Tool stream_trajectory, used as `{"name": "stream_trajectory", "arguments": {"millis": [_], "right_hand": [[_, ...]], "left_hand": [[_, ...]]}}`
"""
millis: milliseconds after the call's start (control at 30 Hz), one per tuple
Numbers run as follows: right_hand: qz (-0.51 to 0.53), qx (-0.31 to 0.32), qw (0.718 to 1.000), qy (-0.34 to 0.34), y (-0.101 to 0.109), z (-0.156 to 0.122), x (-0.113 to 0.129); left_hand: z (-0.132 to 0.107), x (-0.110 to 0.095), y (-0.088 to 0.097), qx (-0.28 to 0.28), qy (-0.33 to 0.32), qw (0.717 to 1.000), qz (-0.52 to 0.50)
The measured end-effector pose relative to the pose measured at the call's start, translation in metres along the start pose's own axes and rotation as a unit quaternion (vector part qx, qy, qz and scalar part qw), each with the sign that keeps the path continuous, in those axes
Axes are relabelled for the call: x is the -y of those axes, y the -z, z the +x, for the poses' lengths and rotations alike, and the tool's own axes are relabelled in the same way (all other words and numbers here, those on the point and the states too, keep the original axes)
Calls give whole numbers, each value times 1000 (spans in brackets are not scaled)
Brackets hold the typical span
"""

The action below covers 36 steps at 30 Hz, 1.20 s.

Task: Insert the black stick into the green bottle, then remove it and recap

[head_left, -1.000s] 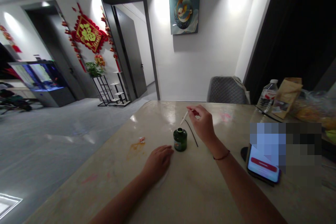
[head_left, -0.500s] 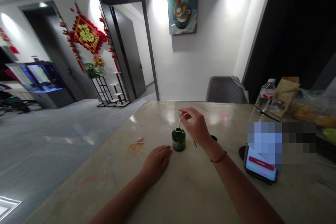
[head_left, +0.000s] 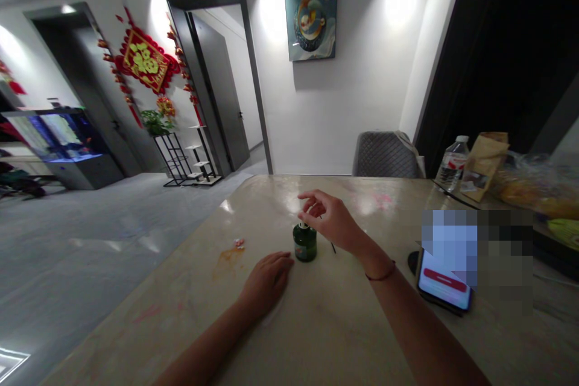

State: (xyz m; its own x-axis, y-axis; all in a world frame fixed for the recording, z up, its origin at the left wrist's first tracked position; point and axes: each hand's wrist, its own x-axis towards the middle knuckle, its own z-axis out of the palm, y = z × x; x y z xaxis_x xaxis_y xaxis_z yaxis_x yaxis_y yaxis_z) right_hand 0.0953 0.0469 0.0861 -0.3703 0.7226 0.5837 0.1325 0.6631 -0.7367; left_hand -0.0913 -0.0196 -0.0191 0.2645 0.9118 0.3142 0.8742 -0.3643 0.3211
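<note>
A small dark green glass bottle [head_left: 306,245] with a label stands upright on the table. Just left of it rests my left hand [head_left: 270,274], fingers stretched flat on the tabletop and their tips close to the glass. Over the bottle's mouth hovers my right hand [head_left: 326,212], thumb and forefinger apart with nothing visible between them. The thumb tip is at the pale bottle neck, which it partly covers. A short pale piece shows at the neck; I cannot tell whether it is a stick. A thin dark stick [head_left: 333,248] lies right of the bottle.
A phone [head_left: 446,280] lies on the right of the stone-patterned table [head_left: 344,325]. Behind it stand a water bottle [head_left: 452,163], a brown paper bag [head_left: 484,166] and a clear plastic bag [head_left: 534,184]. A crumpled wrapper [head_left: 238,243] lies left. A grey chair [head_left: 386,155] is beyond.
My right hand has come down towards the bottle's mouth. Its thumb and forefinger, earlier pinching a thin pale stick over the mouth, have spread apart. My left hand stays put.
</note>
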Motion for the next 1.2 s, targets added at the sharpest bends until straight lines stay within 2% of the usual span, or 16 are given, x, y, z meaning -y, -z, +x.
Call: {"name": "stream_trajectory", "arguments": {"millis": [167,367,667,933,1100,1200], "right_hand": [[-103,-38,993,-38,-12,-2,-19],[-213,-7,976,-43,-24,-8,-41],[-216,12,976,-36,-24,-9,-43],[-265,-2,964,-25,-24,-10,-41],[-236,10,971,-18,-23,-13,-38],[-243,9,968,-57,-20,-14,-40]], "left_hand": [[1,-1,0,3,1,1000,8],[0,1,-1,9,-4,1000,8],[0,1,-1,9,-1,1000,9],[0,2,-2,1,-5,1000,2],[-2,2,-3,1,-2,1000,10],[-2,1,-2,0,3,1000,11]]}}
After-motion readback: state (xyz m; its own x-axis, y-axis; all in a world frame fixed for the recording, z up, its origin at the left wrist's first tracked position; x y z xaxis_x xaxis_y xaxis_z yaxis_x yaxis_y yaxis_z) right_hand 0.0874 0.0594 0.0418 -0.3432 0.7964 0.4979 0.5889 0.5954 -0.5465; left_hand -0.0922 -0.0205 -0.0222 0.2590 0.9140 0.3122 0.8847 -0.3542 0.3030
